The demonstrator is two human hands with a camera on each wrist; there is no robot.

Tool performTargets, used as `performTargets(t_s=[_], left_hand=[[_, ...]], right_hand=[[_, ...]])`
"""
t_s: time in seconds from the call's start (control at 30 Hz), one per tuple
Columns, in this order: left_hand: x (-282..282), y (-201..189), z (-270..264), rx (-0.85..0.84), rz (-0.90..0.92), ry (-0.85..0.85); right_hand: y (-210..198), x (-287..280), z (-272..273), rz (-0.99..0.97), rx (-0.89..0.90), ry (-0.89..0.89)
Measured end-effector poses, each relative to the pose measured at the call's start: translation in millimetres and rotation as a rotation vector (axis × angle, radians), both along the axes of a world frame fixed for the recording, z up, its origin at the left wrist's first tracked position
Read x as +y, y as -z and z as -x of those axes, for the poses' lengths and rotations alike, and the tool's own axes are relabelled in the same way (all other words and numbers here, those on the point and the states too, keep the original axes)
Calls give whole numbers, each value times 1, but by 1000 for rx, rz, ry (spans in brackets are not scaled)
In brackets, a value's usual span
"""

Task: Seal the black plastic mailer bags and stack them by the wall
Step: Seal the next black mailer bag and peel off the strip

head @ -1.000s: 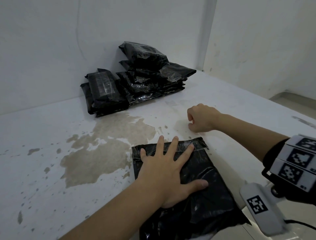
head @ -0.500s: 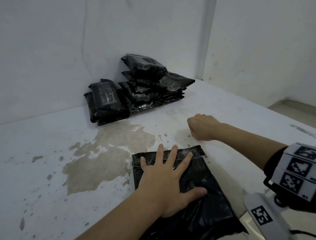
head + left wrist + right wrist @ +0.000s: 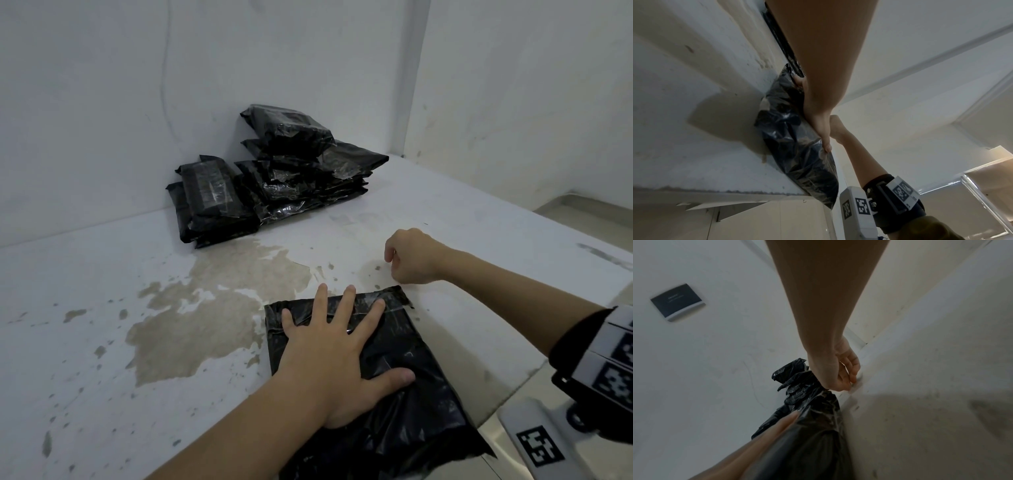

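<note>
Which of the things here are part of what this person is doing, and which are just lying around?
Part of the job:
- black mailer bag, pressed flat by the left hand
- right hand, fingers curled, beside its far corner
- pile of mailer bags by the wall

Just there:
- brownish stain on the table
- dark card

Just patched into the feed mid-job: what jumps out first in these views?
The left hand lies flat, fingers spread, on a black mailer bag at the near edge of the white table. Past the bag's far end, the right hand hangs with fingers curled; whether it holds anything is unclear. A heap of black bags sits against the back wall, and a big tan patch mars the tabletop between.
</note>
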State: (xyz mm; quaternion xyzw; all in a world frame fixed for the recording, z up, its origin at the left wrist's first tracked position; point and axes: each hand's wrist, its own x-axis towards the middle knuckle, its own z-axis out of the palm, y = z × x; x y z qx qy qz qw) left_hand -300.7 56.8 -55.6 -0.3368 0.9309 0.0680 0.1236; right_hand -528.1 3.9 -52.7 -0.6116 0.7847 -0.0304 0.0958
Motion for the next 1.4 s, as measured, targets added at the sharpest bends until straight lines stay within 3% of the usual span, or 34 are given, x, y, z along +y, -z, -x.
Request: performTargets(t_s=[0.27, 0.47, 0.8, 1.0, 1.07, 1.2, 1.4], left_hand=[[0, 0, 0, 1, -1, 5], [0, 1, 0, 16, -11, 7], [1, -3, 0, 29, -33, 4], [0, -2, 0, 31, -46, 7], [-1, -2, 0, 32, -55, 12], [-2, -2, 0, 26, -58, 27], [0, 0, -2, 61, -23, 18]], right_hand=[[-14, -6, -2, -3, 77, 24], [-50, -18, -4, 293, 151, 67], [-73, -31, -12, 470, 568, -70], [-67, -46, -9, 594, 219, 19], [-69, -48, -10, 627, 177, 2], [-98, -48, -9, 871, 61, -44], [-131, -38, -14, 954, -31, -64]])
